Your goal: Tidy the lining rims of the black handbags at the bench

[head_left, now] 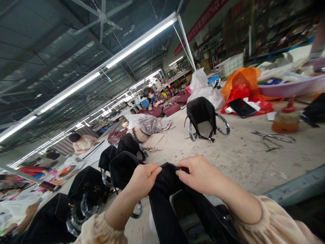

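Observation:
Both hands grip the upper edge of a black fabric bag piece near the bottom centre. My left hand pinches the edge on the left between thumb and fingers. On the right, my right hand is closed on the same edge, its thumb tucked against the fabric. The piece hangs down below both hands, and its lower part is out of view. Just left of my left hand stands another black bag. Beyond my hands, a black bag with plastic-wrapped handles rests on the table.
More black bags line the left side. Scissors, a bottle with a red cap, a dark phone and a lilac basin lie at the right. Cardboard pieces sit ahead. Other people work farther back.

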Demonstrator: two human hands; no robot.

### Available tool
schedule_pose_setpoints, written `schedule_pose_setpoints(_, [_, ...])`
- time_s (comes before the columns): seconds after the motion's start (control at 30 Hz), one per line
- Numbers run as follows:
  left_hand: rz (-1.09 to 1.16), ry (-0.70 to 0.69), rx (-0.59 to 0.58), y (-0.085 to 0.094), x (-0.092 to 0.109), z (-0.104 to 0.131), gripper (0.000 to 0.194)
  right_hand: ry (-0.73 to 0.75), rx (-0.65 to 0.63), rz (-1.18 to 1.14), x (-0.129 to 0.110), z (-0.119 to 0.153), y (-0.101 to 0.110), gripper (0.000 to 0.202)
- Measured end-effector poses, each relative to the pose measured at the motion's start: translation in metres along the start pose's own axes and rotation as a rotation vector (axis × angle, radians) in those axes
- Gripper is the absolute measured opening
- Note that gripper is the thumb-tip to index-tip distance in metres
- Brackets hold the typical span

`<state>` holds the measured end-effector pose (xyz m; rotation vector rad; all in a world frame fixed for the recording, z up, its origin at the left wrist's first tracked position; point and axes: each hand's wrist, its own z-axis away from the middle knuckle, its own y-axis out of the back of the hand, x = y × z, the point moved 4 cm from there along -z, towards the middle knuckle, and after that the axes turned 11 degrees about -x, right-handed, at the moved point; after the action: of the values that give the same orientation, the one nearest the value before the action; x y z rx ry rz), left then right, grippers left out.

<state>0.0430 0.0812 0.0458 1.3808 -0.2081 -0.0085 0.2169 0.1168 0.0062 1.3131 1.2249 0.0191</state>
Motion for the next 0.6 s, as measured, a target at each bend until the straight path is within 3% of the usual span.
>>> schedule_pose_setpoints(0.23, [-0.232, -0.081, 0.049, 0.001, 0.024, -0.011, 0.023, 0.012, -0.007, -0.008, -0.001, 0.001, -0.002, 0.020])
schedule_pose_setpoints(0.43, [-0.257, -0.248, -0.063, -0.006, 0.029, -0.028, 0.028, 0.018, 0.005, -0.015, 0.002, -0.001, -0.002, 0.023])
schedule_pose_setpoints(0.6, [-0.259, -0.199, -0.009, -0.004, 0.027, -0.029, 0.024, 0.026, -0.045, -0.142, 0.008, -0.002, 0.002, 0.039])
